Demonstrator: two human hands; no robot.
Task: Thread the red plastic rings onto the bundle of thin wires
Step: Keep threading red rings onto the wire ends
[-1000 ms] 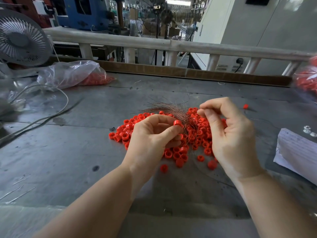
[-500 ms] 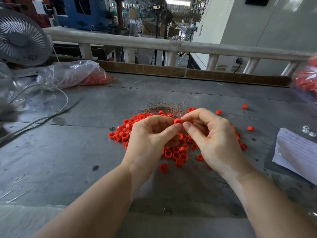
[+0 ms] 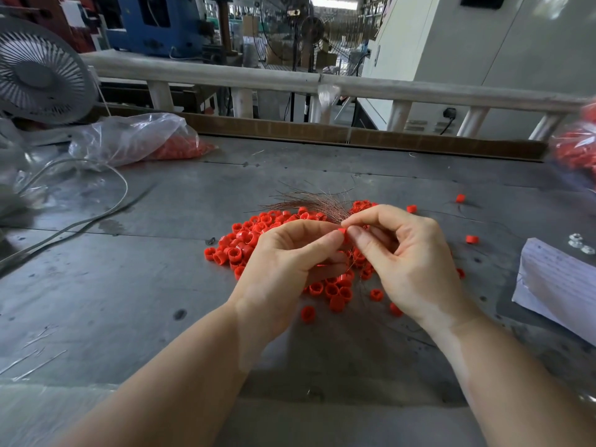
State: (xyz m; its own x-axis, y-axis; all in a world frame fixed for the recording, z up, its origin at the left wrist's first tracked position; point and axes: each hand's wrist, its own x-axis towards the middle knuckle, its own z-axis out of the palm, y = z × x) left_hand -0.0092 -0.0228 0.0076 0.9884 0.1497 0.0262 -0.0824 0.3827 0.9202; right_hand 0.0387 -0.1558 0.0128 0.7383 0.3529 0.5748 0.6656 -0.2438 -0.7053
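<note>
While the grey worktable (image 3: 135, 285) carries the loose heap of red rings (image 3: 245, 240), both hands meet above it. The left hand (image 3: 287, 266) pinches one red ring (image 3: 342, 234) between thumb and forefinger; the right hand (image 3: 409, 262) pinches the bundle of thin wires (image 3: 309, 203), whose free ends fan out beyond the fingertips. To thread well, keep the strands gathered tight at the tip and the ring's bore square to them. Compared with a second ago, the right hand has closed in from the raised, apart position to the ring.
</note>
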